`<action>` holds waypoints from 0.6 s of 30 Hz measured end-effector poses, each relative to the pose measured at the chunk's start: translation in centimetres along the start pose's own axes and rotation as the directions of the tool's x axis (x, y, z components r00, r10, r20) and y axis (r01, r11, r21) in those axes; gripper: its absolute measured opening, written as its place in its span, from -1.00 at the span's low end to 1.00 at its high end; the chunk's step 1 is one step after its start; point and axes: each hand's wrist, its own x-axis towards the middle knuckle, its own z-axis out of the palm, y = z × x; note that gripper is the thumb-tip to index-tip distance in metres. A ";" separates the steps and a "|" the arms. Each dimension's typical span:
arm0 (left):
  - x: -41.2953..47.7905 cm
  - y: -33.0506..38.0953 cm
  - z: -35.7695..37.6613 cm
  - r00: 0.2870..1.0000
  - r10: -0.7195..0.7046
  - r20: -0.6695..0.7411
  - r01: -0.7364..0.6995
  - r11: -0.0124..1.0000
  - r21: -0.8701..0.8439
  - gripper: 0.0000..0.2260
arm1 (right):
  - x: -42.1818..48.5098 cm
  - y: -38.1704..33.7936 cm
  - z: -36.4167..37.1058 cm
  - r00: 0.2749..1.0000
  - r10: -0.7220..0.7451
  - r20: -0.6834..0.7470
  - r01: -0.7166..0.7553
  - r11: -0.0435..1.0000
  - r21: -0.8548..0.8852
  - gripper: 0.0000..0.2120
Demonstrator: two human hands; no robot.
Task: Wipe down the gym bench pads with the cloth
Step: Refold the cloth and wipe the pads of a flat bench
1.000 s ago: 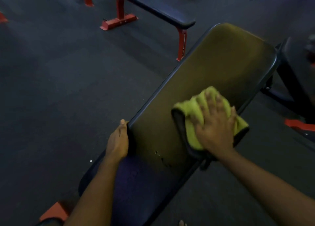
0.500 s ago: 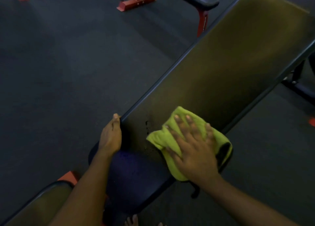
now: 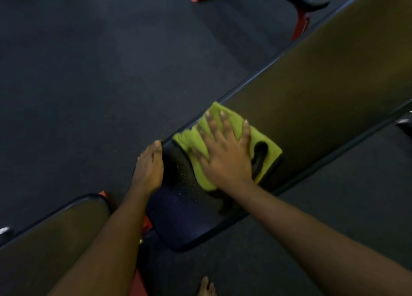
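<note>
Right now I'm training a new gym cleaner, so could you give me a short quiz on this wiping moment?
1. True or false: the right hand presses the cloth flat on the bench pad.
2. Where is the left hand? A) on the cloth; B) on the floor; C) at the bench pad's side edge.
3. How many hands touch the cloth?
Key: 1 true; 2 C; 3 one, the right hand.
</note>
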 end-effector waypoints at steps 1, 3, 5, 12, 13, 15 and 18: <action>-0.2 -0.3 -0.3 1.000 -0.003 0.002 0.003 1.000 -0.006 -0.43 | -2.1 -0.4 0.3 0.999 -0.036 0.011 0.036 0.999 0.007 -0.44; -0.6 -1.0 -0.8 1.000 -0.006 0.007 0.007 1.000 -0.025 -0.44 | -5.7 0.4 0.6 0.997 -0.073 0.035 0.072 0.997 0.017 -0.45; -1.4 -2.2 -1.7 1.000 -0.024 0.006 0.025 0.999 -0.047 -0.44 | -7.7 1.8 0.2 0.997 -0.065 0.045 0.065 0.998 0.005 -0.44; -3.3 -8.3 -5.5 0.998 -0.027 -0.061 0.037 0.987 0.154 -0.46 | 2.3 2.3 -1.2 0.948 0.311 -0.069 -0.311 0.950 0.011 -0.41; -3.7 -9.3 -6.1 0.996 -0.068 -0.058 0.078 0.978 0.192 -0.46 | 3.9 0.9 -0.7 0.949 0.309 -0.067 -0.309 0.951 0.009 -0.40; -4.1 -10.9 -6.9 0.994 -0.108 -0.030 0.112 0.956 0.272 -0.43 | 5.5 -2.1 0.2 0.967 0.248 -0.055 -0.249 0.969 -0.009 -0.39; -4.6 -12.1 -7.5 0.995 -0.092 0.042 0.066 0.907 0.416 -0.36 | 3.5 -6.5 2.0 0.999 0.036 -0.008 -0.036 0.998 -0.049 -0.40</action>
